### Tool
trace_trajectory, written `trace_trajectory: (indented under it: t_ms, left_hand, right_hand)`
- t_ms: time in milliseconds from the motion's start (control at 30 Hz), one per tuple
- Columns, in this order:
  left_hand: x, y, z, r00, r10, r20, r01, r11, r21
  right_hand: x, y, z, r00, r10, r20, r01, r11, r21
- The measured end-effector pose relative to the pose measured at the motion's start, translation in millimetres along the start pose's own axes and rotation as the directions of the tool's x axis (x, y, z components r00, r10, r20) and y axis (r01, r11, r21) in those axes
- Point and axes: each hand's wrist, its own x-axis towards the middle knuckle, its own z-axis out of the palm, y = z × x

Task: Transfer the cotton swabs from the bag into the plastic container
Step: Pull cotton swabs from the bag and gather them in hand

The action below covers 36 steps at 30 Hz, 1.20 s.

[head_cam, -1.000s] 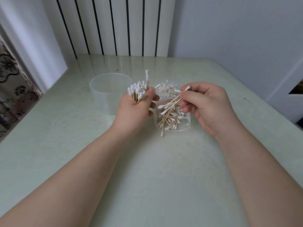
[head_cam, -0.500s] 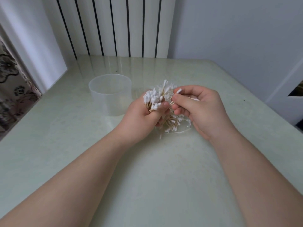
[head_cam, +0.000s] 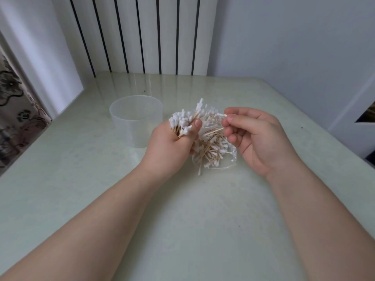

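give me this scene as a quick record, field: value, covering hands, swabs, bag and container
table: pale green, glossy
plastic container: upright, left of the bag, looks empty
bag: clear, lying on the table, swabs inside
left hand: grips bundle of cotton swabs, tips up
right hand: pinches loose swabs over the bag
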Motion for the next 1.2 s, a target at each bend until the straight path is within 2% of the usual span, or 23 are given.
trace_trajectory:
  t_ms: [100,233,333,533,633,767,867,1000,1200]
  left_hand:
    - [2,-1,0,0.999,-0.044,-0.022,0.042,0.996,-0.075]
    - [-2,2,3,0.989,0.033,0.143,-0.012,0.990,-0.144]
    - [-5,3,5,0.971,0.087,0.221,-0.063,0.992,-0.113]
    - [-3,5,5,0.993,-0.062,0.105,0.075,0.990,-0.121]
    - [-3,7,6,0.990,-0.120,0.078,0.131,0.978,-0.161]
    - [0,3,6,0.981,-0.190,0.045,0.194,0.934,-0.299]
    - [2,1,5,0.982,-0.189,0.029,0.189,0.934,-0.302]
    - [-2,3,4,0.986,-0.135,0.096,0.156,0.947,-0.281]
    - [0,4,4,0.968,-0.246,0.050,0.245,0.887,-0.392]
  right_hand:
    - [-1,0,0,0.998,0.039,0.052,-0.039,0.999,-0.012]
    - [-2,6,4,0.993,0.036,0.109,-0.036,0.999,-0.001]
    - [-2,9,7,0.995,0.017,0.099,-0.018,1.000,0.006]
    - [4,7,2,0.993,-0.080,-0.082,0.073,0.994,-0.077]
    - [5,7,-1,0.989,-0.097,-0.114,0.081,0.987,-0.142]
    - [5,13,-1,0.993,-0.112,-0.038,0.099,0.962,-0.254]
    - [2,15,1,0.992,-0.122,0.005,0.119,0.954,-0.276]
    - [0,18,7,0.989,-0.146,0.013,0.142,0.927,-0.347]
    - [-3,21,10,0.972,-0.208,0.107,0.233,0.893,-0.386]
